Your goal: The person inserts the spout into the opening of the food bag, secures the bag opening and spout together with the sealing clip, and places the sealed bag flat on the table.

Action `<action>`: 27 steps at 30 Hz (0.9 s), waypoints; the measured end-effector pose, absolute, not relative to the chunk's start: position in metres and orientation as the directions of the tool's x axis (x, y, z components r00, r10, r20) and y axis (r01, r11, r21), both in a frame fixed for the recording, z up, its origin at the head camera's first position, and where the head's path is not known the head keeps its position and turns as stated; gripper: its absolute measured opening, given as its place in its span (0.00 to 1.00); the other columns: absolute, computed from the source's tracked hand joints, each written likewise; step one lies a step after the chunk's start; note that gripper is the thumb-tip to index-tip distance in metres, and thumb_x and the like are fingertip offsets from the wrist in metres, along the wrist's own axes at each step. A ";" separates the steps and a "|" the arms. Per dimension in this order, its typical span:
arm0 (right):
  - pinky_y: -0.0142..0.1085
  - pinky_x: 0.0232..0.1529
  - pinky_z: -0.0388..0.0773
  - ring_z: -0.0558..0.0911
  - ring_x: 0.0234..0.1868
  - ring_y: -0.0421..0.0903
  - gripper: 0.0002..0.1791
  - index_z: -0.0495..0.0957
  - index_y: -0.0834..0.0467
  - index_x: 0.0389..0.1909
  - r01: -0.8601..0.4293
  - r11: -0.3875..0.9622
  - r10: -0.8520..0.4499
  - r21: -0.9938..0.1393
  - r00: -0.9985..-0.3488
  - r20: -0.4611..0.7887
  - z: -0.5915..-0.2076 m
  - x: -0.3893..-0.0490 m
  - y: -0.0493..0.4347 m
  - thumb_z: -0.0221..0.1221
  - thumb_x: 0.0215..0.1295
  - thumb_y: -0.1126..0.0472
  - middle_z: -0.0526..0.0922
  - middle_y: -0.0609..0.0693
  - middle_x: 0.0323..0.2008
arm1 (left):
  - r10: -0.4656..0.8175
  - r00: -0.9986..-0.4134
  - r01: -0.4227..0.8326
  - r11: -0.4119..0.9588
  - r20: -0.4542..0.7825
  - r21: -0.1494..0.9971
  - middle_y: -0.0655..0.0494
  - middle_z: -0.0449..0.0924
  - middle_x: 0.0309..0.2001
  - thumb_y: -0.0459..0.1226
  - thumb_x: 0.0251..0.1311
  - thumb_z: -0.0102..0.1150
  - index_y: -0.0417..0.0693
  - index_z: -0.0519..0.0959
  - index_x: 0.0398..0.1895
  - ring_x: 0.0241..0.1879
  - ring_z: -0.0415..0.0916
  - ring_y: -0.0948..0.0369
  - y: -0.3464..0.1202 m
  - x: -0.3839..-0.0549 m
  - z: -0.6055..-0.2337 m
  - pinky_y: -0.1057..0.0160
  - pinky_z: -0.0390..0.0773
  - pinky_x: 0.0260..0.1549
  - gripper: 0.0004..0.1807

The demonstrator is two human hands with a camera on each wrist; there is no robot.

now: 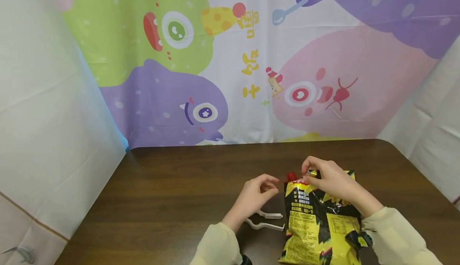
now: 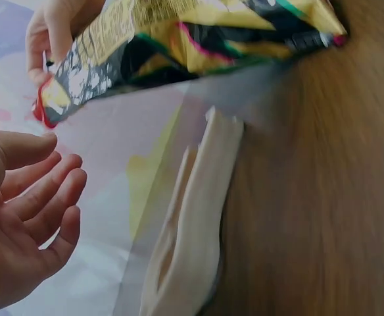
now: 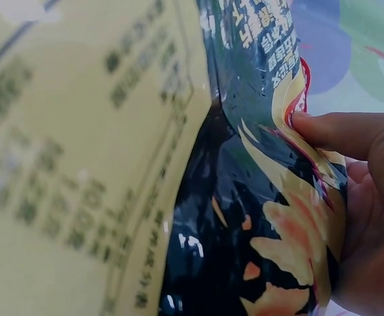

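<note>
A black and yellow snack bag, printed with columns of text, stands or leans on the table at the right of the head view. My right hand pinches its top edge between thumb and fingers, which the right wrist view shows up close. The bag's upper left corner is red. Just left of that corner is my left hand, apart from the bag, its fingers loosely bent around nothing. Below the left hand lie white tongs, their two arms slightly spread; the left forearm hides their other end in the head view.
The dark wooden table reaches back to a cloth backdrop with cartoon monsters. White cloth walls close in both sides. A black wrist device on the right sleeve overlaps the bag's lower right part.
</note>
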State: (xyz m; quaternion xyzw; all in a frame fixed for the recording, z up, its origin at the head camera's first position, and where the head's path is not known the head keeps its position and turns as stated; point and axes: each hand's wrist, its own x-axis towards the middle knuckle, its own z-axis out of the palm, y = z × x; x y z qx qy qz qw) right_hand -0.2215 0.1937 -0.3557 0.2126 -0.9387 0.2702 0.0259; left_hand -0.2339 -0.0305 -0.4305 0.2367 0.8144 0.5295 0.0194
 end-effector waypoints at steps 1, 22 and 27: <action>0.32 0.24 0.70 0.72 0.21 0.37 0.06 0.69 0.53 0.35 -0.411 0.763 -0.385 -0.499 -0.909 0.160 -0.356 -0.221 0.194 0.57 0.60 0.62 0.79 0.46 0.34 | 0.407 -0.886 0.370 0.340 0.220 0.865 0.62 0.80 0.35 0.39 0.58 0.57 0.50 0.77 0.46 0.34 0.74 0.69 -0.033 -0.234 -0.431 0.70 0.73 0.33 0.12; 0.30 0.28 0.75 0.76 0.30 0.39 0.06 0.70 0.53 0.34 -0.415 0.757 -0.405 -0.505 -0.904 0.135 -0.357 -0.221 0.199 0.58 0.59 0.63 0.78 0.45 0.32 | 0.532 -0.811 0.537 0.510 0.244 0.672 0.65 0.75 0.30 0.38 0.53 0.62 0.56 0.79 0.26 0.27 0.70 0.70 -0.071 -0.227 -0.442 0.73 0.69 0.28 0.02; 0.31 0.27 0.74 0.75 0.29 0.39 0.06 0.70 0.52 0.33 -0.429 0.760 -0.416 -0.489 -0.898 0.143 -0.356 -0.222 0.198 0.58 0.59 0.63 0.77 0.45 0.32 | 0.587 -0.785 0.565 0.544 0.200 0.621 0.67 0.74 0.31 0.37 0.51 0.60 0.56 0.80 0.25 0.30 0.71 0.68 -0.072 -0.223 -0.444 0.72 0.69 0.32 0.02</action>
